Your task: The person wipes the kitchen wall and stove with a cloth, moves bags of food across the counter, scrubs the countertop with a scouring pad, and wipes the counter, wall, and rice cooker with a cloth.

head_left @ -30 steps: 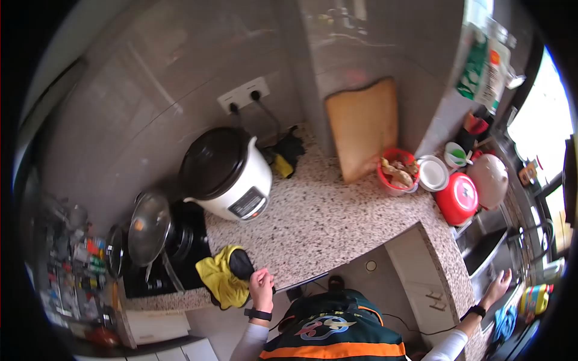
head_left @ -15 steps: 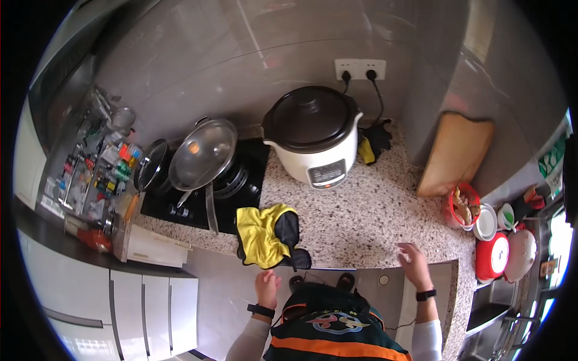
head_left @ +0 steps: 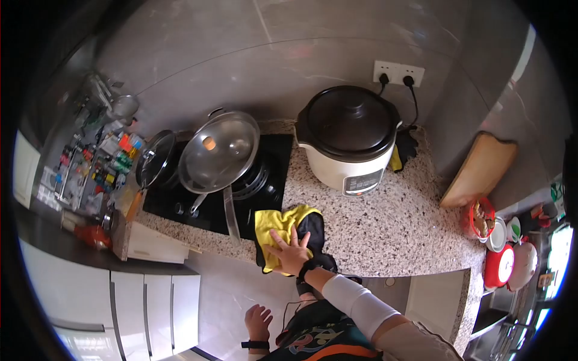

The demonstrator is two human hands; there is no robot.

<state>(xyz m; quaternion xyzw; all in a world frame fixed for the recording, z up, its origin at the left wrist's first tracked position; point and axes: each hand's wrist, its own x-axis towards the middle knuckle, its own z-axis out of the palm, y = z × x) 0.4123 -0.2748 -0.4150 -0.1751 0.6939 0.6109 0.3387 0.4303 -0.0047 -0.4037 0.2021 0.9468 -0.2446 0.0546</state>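
Note:
A yellow-and-black cloth (head_left: pixel 274 224) lies crumpled at the counter's front edge, partly hanging over it. My right hand (head_left: pixel 292 256) rests on it with the fingers spread, covering part of the yellow side. Below the counter, my left hand (head_left: pixel 259 322) is in the air with loosely bent fingers and nothing in it. Just left of the cloth, the handle of a steel wok lid or pan (head_left: pixel 220 153) sticks out over the black gas stove (head_left: pixel 274 174).
A cream electric cooker (head_left: pixel 343 171) with a dark lid stands behind the cloth, below two plugged-in cords (head_left: pixel 415 99). A wooden cutting board (head_left: pixel 478 168) leans at the right, beside a red basket (head_left: pixel 466 222) with food. A glass lid (head_left: pixel 155 159) and several bottles (head_left: pixel 111 174) are at the left.
My right hand has swung left from the counter's right part onto the cloth. My left hand has dropped lower, away from the counter edge. The view has shifted left.

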